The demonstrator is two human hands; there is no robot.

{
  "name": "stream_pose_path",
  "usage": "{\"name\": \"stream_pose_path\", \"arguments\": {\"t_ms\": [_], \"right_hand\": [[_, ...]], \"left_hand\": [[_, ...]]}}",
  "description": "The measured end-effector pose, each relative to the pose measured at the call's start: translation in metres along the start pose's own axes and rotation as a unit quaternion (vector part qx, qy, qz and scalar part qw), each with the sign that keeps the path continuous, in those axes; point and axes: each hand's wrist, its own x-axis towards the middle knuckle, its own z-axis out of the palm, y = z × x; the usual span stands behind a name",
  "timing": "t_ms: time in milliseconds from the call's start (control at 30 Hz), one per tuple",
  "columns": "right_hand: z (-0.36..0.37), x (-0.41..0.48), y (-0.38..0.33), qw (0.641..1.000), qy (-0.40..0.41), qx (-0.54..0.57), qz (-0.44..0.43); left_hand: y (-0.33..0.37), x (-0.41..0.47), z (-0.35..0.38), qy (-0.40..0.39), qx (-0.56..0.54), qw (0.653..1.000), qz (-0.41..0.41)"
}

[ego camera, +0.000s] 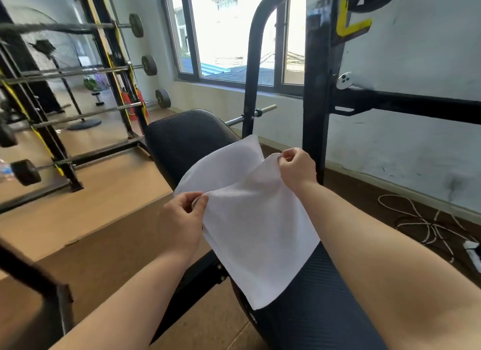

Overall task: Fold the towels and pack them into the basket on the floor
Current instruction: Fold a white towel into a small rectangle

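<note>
You pinch the white towel (pixel 250 219) at two corners, left hand (pixel 182 214) and right hand (pixel 296 167), mid-fold over the desk (pixel 312 297); next, match the edges.

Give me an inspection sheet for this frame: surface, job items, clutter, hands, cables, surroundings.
Surface: black padded bench, with the towel laid across it.
Job's things: one white towel, one edge lifted off the bench; basket not in view.
Clutter: white controller-like device on the rack crossbar.
Hands: left hand pinches the towel's left corner in its fingers; right hand pinches the far corner.
Cables: white cord looped on the floor right of the bench, near a power strip.
Surroundings: barbell rack to the left, window ahead, black upright at right.
</note>
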Motion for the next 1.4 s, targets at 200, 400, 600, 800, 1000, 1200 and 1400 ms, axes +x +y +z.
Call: {"name": "stream_pose_path", "arguments": {"t_ms": [200,400,600,800,1000,1200,1400], "right_hand": [[0.039,0.037,-0.018,1.000,-0.011,0.025,0.001],[0.061,0.063,-0.034,1.000,-0.030,0.007,0.003],[0.078,0.076,-0.029,0.990,-0.085,0.105,0.034],[0.083,0.086,-0.036,0.990,-0.078,0.119,0.010],[0.084,0.089,-0.051,0.995,-0.004,0.092,-0.037],[0.095,0.091,-0.059,0.999,-0.045,0.029,-0.001],[0.102,0.091,-0.056,0.997,-0.073,-0.013,-0.021]], "left_hand": [[-0.011,0.033,-0.007,0.084,0.103,0.989,0.063],[-0.016,0.063,-0.012,0.106,0.124,0.985,0.062],[-0.018,0.082,-0.022,0.089,0.108,0.985,0.099],[-0.026,0.095,-0.031,0.101,0.055,0.992,0.050],[-0.025,0.100,-0.034,0.110,0.070,0.989,0.074],[-0.026,0.108,-0.037,0.119,0.013,0.993,0.019],[-0.026,0.109,-0.042,0.082,-0.026,0.996,-0.002]]}}
